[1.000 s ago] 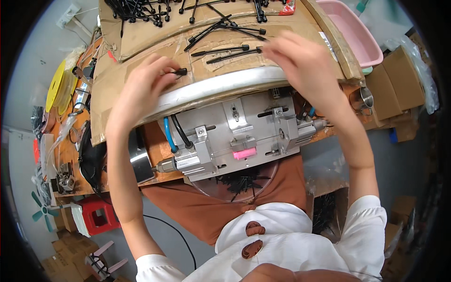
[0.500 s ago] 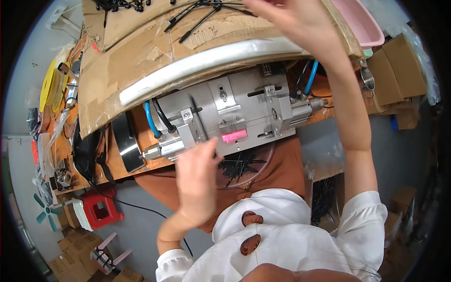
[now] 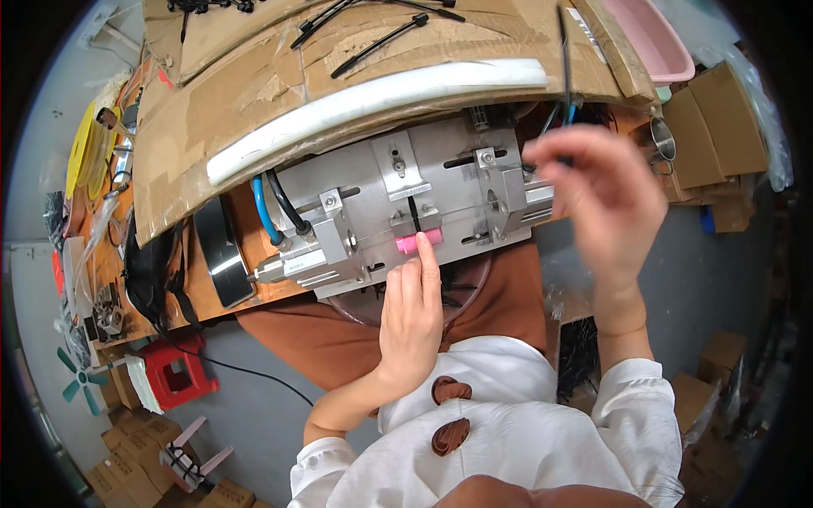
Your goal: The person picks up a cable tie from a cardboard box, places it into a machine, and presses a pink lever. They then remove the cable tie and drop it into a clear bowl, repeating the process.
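Observation:
My left hand (image 3: 411, 313) reaches to the metal fixture (image 3: 364, 169) with its index finger stretched out. That fingertip touches the pink block (image 3: 408, 242) at the fixture's front edge, by the lower end of a thin black rod (image 3: 414, 212) set in the middle clamp. The thumb is hidden. Blurred by motion, my right hand (image 3: 605, 195) is raised at the right of the fixture. Its closed fingers hold another black rod (image 3: 565, 72), which points away from me. Several black rods with knobbed ends (image 3: 381, 46) lie on the cardboard beyond.
A white padded strip (image 3: 373, 110) lines the near edge of the cardboard (image 3: 271, 97). Air cylinders with blue hoses (image 3: 264, 212) flank the fixture. A black phone (image 3: 223, 258) lies at its left. Further out are a pink basin (image 3: 648, 42), a metal cup (image 3: 659, 144) and a red stool (image 3: 175, 372).
My left hand has moved right, and the rod near it now sits in the clamp under its finger. My right hand has come back from the far cardboard with another black rod.

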### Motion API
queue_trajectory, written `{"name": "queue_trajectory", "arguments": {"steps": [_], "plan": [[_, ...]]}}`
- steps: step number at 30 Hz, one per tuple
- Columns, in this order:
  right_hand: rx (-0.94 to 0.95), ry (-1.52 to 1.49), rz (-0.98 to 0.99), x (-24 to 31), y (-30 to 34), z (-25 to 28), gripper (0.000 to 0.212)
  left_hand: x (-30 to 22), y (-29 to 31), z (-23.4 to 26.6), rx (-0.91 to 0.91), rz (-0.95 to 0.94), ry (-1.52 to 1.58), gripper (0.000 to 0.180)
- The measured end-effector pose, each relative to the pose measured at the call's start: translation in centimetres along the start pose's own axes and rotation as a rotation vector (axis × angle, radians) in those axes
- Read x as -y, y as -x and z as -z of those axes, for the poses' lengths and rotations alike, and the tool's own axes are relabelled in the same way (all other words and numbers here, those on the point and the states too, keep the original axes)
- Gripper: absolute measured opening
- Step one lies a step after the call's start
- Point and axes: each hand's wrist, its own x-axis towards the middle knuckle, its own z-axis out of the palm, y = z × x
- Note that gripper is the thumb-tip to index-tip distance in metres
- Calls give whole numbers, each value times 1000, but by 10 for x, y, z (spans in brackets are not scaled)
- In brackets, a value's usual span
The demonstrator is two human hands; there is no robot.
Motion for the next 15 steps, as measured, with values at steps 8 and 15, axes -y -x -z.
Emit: {"name": "queue_trajectory", "arguments": {"steps": [8, 15], "plan": [[355, 232, 19, -13, 104, -50, 61, 0, 10, 39, -81, 88, 169, 83], [384, 265, -4, -18, 106, -66, 67, 7, 6, 45, -68, 71, 178, 82]]}}
